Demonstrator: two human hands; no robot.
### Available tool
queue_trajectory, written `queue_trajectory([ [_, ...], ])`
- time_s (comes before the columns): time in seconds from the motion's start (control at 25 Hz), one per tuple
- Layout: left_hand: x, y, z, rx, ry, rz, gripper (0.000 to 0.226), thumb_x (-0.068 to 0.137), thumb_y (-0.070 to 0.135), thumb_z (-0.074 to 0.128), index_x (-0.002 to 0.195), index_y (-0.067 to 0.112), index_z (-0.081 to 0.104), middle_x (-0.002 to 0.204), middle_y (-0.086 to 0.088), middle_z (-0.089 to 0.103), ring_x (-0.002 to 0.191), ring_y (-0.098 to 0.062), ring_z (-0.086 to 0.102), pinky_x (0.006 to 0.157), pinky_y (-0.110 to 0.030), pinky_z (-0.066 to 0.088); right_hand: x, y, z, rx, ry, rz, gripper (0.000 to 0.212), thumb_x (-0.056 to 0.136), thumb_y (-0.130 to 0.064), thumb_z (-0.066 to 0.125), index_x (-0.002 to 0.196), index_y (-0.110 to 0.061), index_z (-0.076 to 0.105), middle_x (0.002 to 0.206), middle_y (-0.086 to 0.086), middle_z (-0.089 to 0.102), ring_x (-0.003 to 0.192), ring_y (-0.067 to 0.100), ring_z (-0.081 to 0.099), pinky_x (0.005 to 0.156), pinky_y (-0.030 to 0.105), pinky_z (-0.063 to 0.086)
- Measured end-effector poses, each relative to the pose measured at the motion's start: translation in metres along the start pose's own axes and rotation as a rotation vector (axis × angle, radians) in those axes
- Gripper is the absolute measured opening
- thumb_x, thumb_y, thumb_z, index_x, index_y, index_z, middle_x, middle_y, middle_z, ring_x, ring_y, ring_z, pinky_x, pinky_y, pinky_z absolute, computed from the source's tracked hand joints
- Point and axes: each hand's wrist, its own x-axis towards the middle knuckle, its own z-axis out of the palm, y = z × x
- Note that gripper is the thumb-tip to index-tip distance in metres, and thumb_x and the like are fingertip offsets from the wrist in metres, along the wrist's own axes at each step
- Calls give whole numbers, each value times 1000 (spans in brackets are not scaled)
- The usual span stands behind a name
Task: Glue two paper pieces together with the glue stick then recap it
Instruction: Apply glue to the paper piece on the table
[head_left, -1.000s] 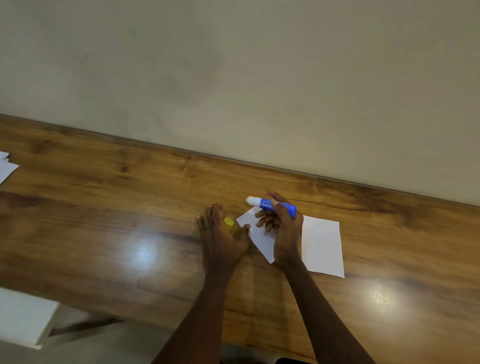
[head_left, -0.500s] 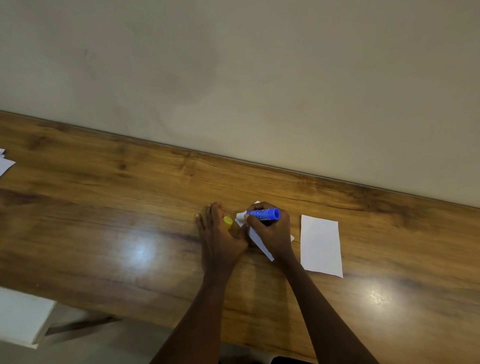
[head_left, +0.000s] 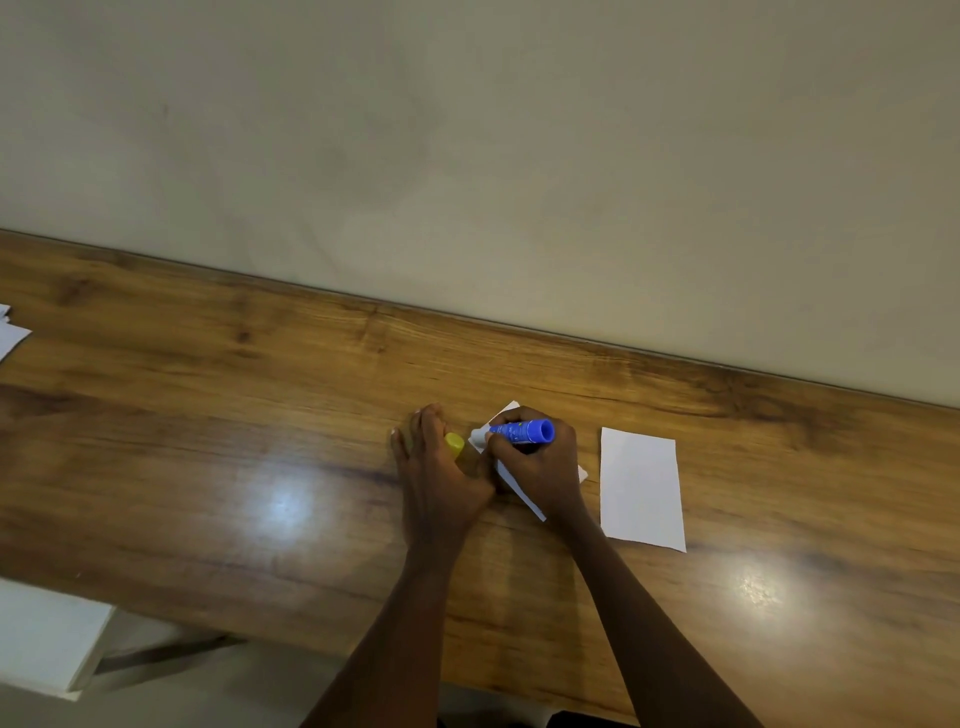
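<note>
Item: glue stick (head_left: 521, 432), blue barrel, held in the right hand (head_left: 540, 467), whose fingers were wrapped closed around it. Long axis lay nearly level, running left to right across the view; the blunt base faced right, the whitish working end pointed left and down onto the paper. Print showed on the barrel, too small and blurred to read; no brand could be made out.

Item: first paper piece (head_left: 511, 480), white, lying skewed on the wooden table (head_left: 260, 467), mostly covered by the right hand. The stick's tip met it near its left corner.

Item: yellow cap (head_left: 454, 442), tucked against the left hand (head_left: 436, 467), which rested palm down on the table just left of the paper. Whether the fingers pinched the cap or merely lay beside it could not be told.

Item: second paper piece (head_left: 641, 488), white, flat, just right of the right hand and apart from the first piece.

Judgement: glue application appeared under way. The coming strokes turned on the tip pointing left, so travel would run along the sheet toward the right hand; the second piece lay nearer the right hand, the cap nearer the left.
</note>
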Motion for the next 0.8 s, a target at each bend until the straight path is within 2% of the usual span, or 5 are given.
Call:
queue_trajectory([
  [0.2,0,0,3,23,3,-36,75,72,32,69,133,9,30,137,-18,42,133,-39,29,112,-48,24,1,6,6,-118,270,-89,13,69,0,70,80,-2,62,64,1,59,54,6,50,58,0,41],
  [0.32,1,0,4,34,7,-40,76,72,35,69,132,10,30,137,-18,42,133,-39,30,112,-48,23,4,7,6,-174,334,-119,14,70,-2,69,83,1,63,67,15,65,54,11,49,56,1,40],
  [0.52,0,0,4,44,16,-30,75,72,36,69,131,10,32,135,-18,44,132,-39,32,113,-48,22,6,6,7,-185,383,-80,17,73,-2,68,89,3,62,75,21,67,56,8,49,54,6,39],
  [0.72,0,0,4,49,24,-39,73,72,35,69,131,11,32,138,-16,43,135,-37,28,113,-49,20,8,-5,-8,162,432,101,28,82,-7,60,108,0,55,93,20,64,64,12,54,57,4,45],
  [0.8,0,1,4,50,23,-44,74,71,34,70,132,12,32,140,-15,41,136,-37,23,112,-54,27,0,-10,-14,121,529,61,30,83,-8,60,112,-2,54,95,18,64,68,14,55,62,9,46],
])
